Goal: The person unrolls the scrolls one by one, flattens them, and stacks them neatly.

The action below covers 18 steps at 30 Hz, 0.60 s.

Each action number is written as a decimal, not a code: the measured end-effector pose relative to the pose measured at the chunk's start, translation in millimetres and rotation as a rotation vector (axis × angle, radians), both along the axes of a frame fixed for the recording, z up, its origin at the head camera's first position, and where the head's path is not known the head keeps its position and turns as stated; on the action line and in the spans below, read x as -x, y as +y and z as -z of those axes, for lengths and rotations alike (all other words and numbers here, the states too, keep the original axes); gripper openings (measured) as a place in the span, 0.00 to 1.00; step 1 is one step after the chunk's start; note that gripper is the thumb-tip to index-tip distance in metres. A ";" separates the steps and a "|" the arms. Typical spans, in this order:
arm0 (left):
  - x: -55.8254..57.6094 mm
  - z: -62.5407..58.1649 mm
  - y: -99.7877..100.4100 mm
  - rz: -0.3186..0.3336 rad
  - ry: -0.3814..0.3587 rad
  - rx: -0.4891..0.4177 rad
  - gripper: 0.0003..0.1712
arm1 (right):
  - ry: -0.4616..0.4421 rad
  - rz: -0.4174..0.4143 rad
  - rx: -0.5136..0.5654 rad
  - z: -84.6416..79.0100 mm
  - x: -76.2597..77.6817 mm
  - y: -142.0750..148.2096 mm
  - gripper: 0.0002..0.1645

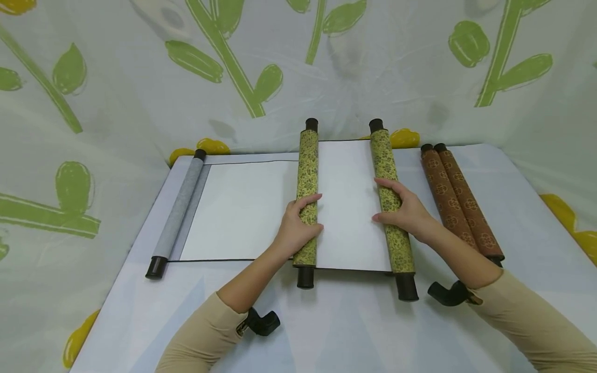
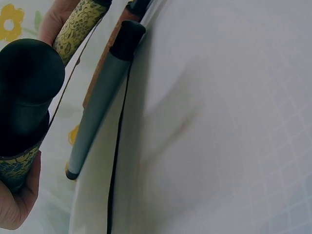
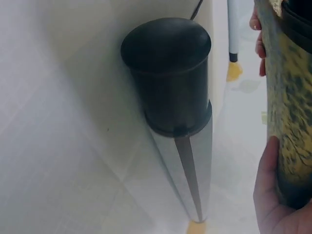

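A scroll with yellow-green floral rollers and black end caps is partly unrolled, white paper [image 1: 350, 207] stretched between its rollers. My left hand [image 1: 295, 228] grips the left roller [image 1: 308, 171], thumb and fingers on opposite sides. The right roller [image 1: 385, 160] is held by my right hand [image 1: 410, 213] in the same way. In the left wrist view the yellow-green roller [image 2: 83, 27] appears raised above the table. Left of and partly behind it lies a second scroll's white sheet [image 1: 242, 207], with a grey roller [image 1: 179, 207] at its left end; its right end is hidden.
A brown patterned scroll [image 1: 454, 202], rolled up from both ends, lies to the right beside my right forearm. Everything rests on a pale cloth-covered table [image 1: 350, 331]. Behind it hangs a white curtain [image 1: 396, 77] with green leaf prints.
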<state>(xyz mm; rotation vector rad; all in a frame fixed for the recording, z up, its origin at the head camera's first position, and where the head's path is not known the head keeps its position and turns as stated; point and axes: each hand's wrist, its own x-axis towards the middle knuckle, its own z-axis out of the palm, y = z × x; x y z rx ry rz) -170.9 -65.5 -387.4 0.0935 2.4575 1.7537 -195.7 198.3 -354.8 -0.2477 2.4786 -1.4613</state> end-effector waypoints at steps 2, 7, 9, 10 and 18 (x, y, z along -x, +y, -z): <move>-0.3 1.2 -1.4 0.002 0.012 0.001 0.38 | 0.005 -0.015 -0.008 -0.5 -0.4 0.5 0.55; -2.7 3.2 -5.0 0.010 0.020 0.003 0.38 | 0.017 -0.033 -0.003 0.4 -1.4 1.0 0.54; -4.0 3.1 -7.0 0.006 0.018 0.004 0.38 | 0.011 -0.034 0.002 1.0 -1.5 0.6 0.55; -4.7 2.9 -8.0 0.006 0.020 0.003 0.38 | 0.007 -0.033 0.002 1.2 -1.4 0.4 0.55; -5.8 4.8 -16.6 -0.013 0.017 -0.004 0.35 | -0.036 0.017 0.053 0.5 -1.1 -2.6 0.54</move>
